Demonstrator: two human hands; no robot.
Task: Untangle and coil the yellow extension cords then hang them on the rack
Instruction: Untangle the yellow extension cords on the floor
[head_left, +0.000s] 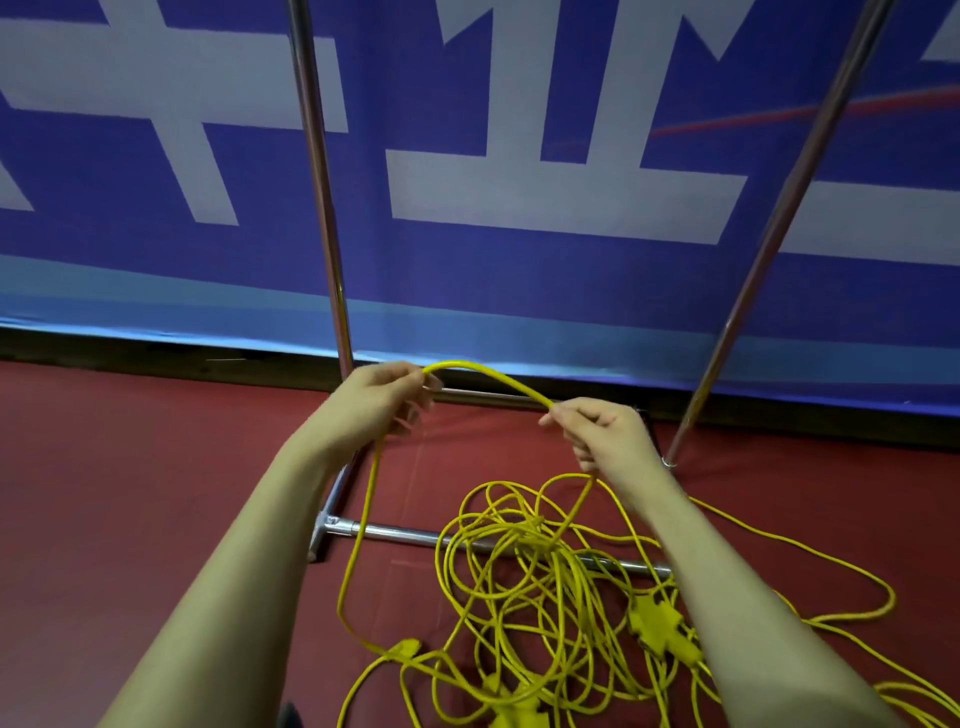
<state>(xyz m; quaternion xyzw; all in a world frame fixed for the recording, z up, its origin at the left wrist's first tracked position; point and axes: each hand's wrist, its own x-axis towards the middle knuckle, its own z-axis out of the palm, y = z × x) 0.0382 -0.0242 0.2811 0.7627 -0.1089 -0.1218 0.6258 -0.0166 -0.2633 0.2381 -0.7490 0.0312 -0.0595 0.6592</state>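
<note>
both hands (384, 400) (605, 434) pinch a yellow cord (488, 375) above the tangle (545, 587).

A tangled heap of thin yellow extension cords (545, 587) lies on the red carpeted floor (156, 467), across the low front crossbar of the chrome tubular metal rack (317, 182). The rack's two uprights rise behind the heap, one to the left, one to the right, before the blue and white printed banner (519, 208). Above the heap, the left hand (382, 397) and right hand (605, 434) hold one cord strand arched between them, left of the heap's middle.
</note>
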